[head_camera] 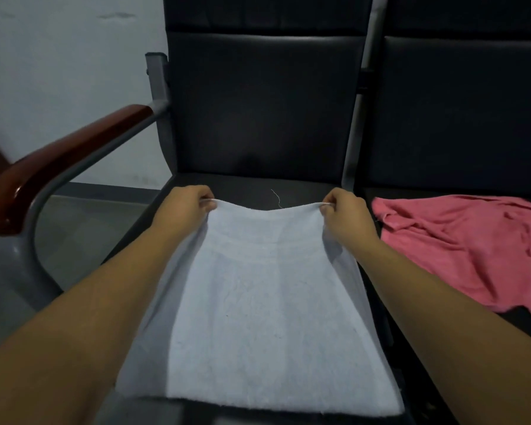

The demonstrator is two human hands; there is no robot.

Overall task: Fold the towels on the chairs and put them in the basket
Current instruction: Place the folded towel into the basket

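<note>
Lying spread on the seat of a black chair [258, 102], a white towel [258, 317] fills most of the head view, its near edge close to the seat's front and its far edge raised slightly off the cushion. The left hand [186, 207] pinches the far left corner, its fingers [207, 205] curled round the hem. The right hand [347, 214] grips the far right corner the same way, thumb and fingers clenched on the cloth. Between them the raised edge sags a little in the middle, and a loose thread [276, 197] curls up from it against the dark seat. A paler band down each side may be a second layer underneath, though the dim light makes that hard to tell. On the neighbouring chair [460, 118] to the right, a pink towel [460, 250] lies crumpled, near the right wrist but apart from it. A reddish wooden armrest [59, 167] on a grey frame stands to the left, with a pale wall [59, 56] behind
</note>
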